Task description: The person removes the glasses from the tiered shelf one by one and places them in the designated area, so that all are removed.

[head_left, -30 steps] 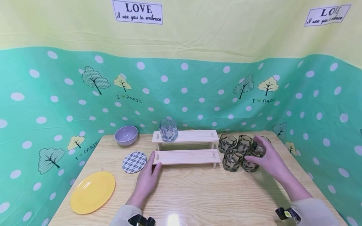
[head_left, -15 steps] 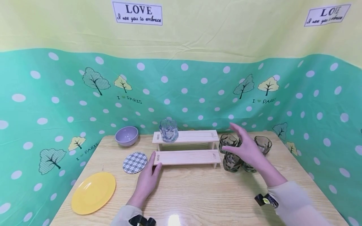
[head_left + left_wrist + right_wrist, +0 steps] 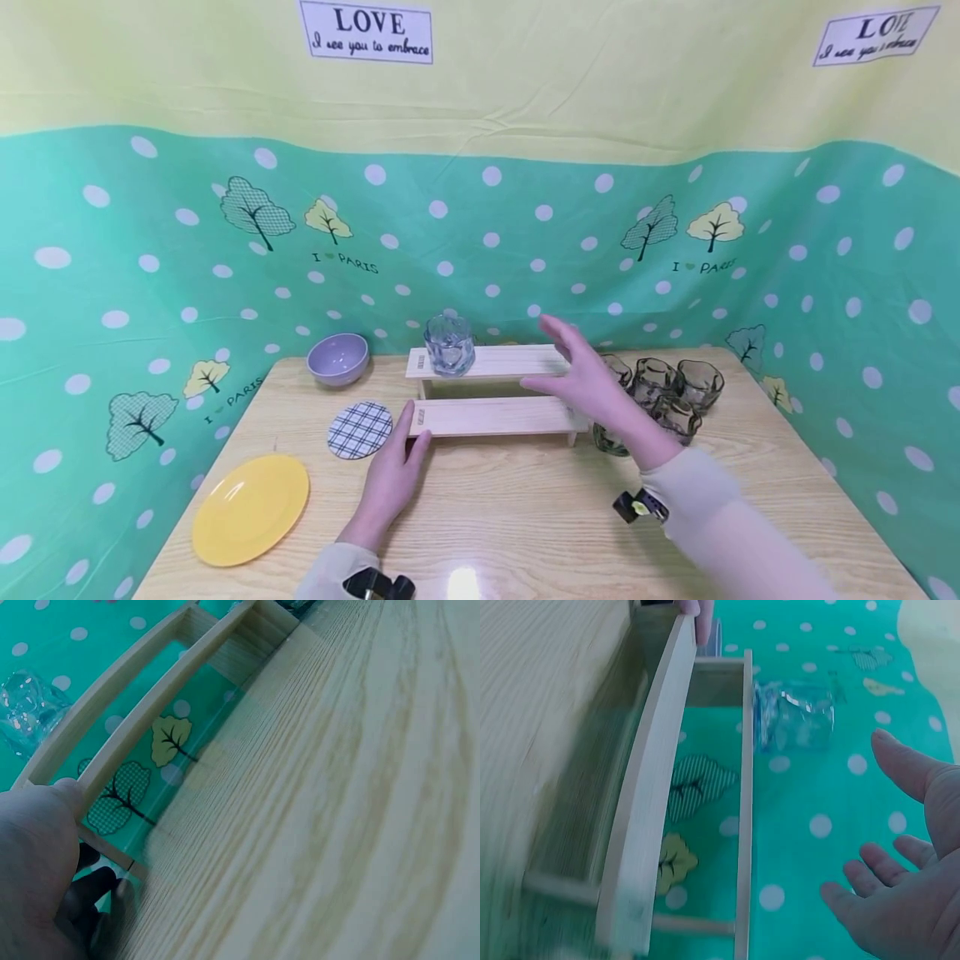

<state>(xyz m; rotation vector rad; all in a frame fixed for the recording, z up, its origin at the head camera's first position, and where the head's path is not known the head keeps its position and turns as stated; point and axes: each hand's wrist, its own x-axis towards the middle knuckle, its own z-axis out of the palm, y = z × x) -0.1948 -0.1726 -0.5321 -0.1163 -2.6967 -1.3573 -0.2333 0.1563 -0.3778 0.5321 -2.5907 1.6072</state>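
Right now the right hand [image 3: 581, 379] hangs in the air with its fingers spread and nothing in it, above the right end of the two-step wooden rack [image 3: 495, 392], palm turned toward the clear glass [image 3: 448, 345] that stands on the far, upper step at its left end. The left hand [image 3: 393, 475] lies flat on the worktop [image 3: 525, 517], fingers straight, its fingertips touching the near left corner of the lower step. A cluster of smoky green glasses [image 3: 660, 396] stands just right of the rack, directly under and behind the right forearm.

The main risk, as I judge it, is that forearm or sleeve: swinging low across the cluster, it could clip a rim and topple one glass into its neighbours, since they stand touching. The clear glass sits near the end of a narrow step, so a hasty sideways grab might shove it off the end or off the far edge. The rack looks light; if the left hand eased off, a nudge could slide it.

Farther left lie a checked coaster [image 3: 360, 430], a lilac bowl [image 3: 337, 358] and a yellow plate [image 3: 251, 508].
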